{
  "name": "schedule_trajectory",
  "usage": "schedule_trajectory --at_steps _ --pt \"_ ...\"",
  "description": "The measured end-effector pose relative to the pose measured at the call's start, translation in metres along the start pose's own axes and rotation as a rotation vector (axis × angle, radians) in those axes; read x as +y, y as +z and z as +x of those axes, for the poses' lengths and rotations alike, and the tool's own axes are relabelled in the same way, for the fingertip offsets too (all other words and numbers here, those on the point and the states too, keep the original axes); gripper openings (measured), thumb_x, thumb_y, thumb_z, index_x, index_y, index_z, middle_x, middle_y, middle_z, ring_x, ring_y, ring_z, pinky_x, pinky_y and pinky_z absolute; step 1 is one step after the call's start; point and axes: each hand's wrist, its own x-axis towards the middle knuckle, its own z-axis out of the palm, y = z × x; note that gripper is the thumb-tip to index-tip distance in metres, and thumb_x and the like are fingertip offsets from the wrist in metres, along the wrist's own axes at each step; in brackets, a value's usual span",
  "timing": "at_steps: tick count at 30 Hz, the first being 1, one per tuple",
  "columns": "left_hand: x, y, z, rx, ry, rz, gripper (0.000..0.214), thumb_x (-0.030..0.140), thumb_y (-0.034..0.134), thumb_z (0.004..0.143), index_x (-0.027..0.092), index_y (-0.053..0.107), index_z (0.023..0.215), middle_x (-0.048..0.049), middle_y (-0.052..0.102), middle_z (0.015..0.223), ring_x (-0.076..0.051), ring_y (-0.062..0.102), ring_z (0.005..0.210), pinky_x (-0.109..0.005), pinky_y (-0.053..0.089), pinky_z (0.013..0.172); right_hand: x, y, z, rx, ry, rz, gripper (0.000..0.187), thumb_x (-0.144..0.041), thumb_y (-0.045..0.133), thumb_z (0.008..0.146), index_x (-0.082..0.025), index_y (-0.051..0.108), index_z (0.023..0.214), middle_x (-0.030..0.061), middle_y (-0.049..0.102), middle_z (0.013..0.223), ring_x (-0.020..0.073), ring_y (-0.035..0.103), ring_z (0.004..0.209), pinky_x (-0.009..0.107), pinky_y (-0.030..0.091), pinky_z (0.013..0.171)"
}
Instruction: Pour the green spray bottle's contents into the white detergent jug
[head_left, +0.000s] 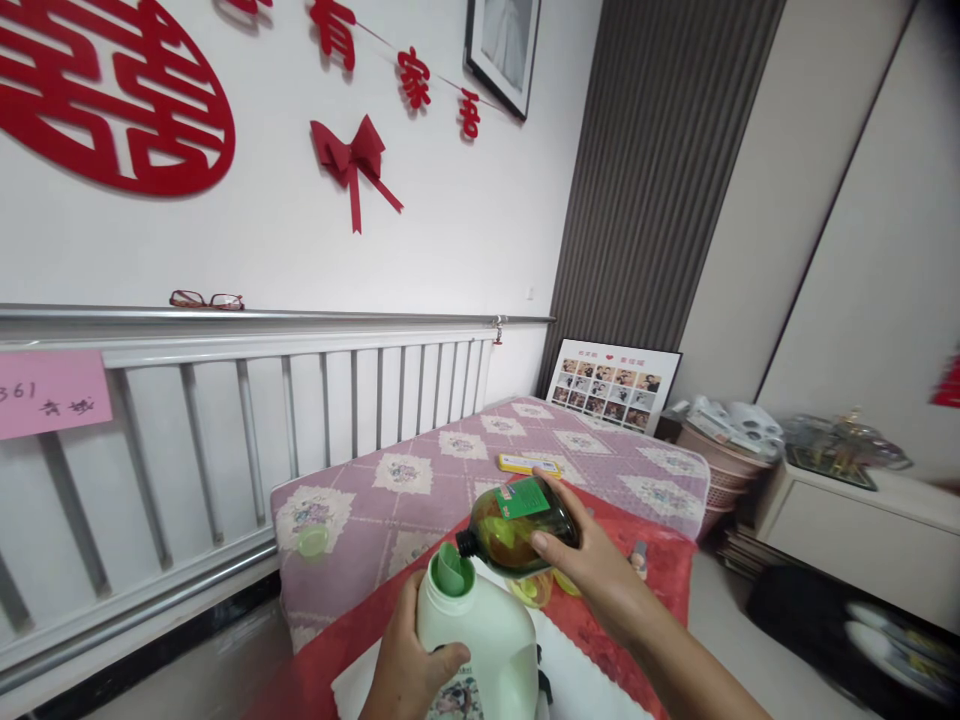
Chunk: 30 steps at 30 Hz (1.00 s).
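Note:
My left hand [415, 650] is wrapped round the side of a large pale green jug [487, 640], which stands uncapped. In its wide mouth sits a green spout [451, 571]. My right hand [574, 545] grips a dark amber bottle [529, 535] with a green label. That bottle lies tipped to the left, its black neck at the spout's edge. Whether liquid is flowing cannot be made out. A light green cap [313, 541] rests on the flowered tablecloth at the left. Behind the jug, a yellowish round item [531, 590] is partly hidden.
A flowered purple tablecloth [442, 470] and a red cloth [667, 600] cover the table. A yellow box [529, 465] lies beyond the bottle. Along the wall runs a white radiator [300, 400], with glasses [206, 300] on its ledge. A pink basket [724, 455] stands at the right.

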Motion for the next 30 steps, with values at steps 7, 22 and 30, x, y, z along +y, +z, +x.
schedule_trajectory --at_steps 7,22,30 --pt "-0.0025 0.0009 0.0023 0.024 0.019 -0.002 0.084 0.026 0.069 0.051 0.015 0.045 0.131 -0.0131 0.066 0.128 -0.032 0.06 0.12 -0.043 0.045 0.105 0.0044 -0.0003 0.0017 -0.027 0.004 0.021 0.107 -0.067 0.077 0.062 -0.024 0.035 0.15 0.0148 0.051 0.149 0.0348 0.052 0.133 0.047 0.041 0.113" --pt "-0.0044 0.0008 0.0025 0.009 0.029 -0.024 0.084 0.025 0.068 0.053 0.016 0.043 0.132 -0.0125 0.065 0.129 -0.031 0.06 0.121 -0.043 0.044 0.106 0.0044 -0.0022 0.0011 -0.051 -0.016 -0.001 0.107 -0.065 0.077 0.066 -0.025 0.03 0.153 0.0146 0.048 0.151 0.0337 0.049 0.136 0.048 0.038 0.115" --pt "-0.0063 0.0014 0.0014 0.03 0.016 0.018 0.084 0.023 0.067 0.052 0.016 0.044 0.131 -0.0123 0.066 0.126 -0.031 0.061 0.118 -0.041 0.046 0.104 0.0033 -0.0018 0.0 -0.033 -0.051 -0.024 0.099 -0.06 0.077 0.069 -0.026 0.035 0.151 0.0138 0.049 0.151 0.0331 0.05 0.136 0.047 0.039 0.114"
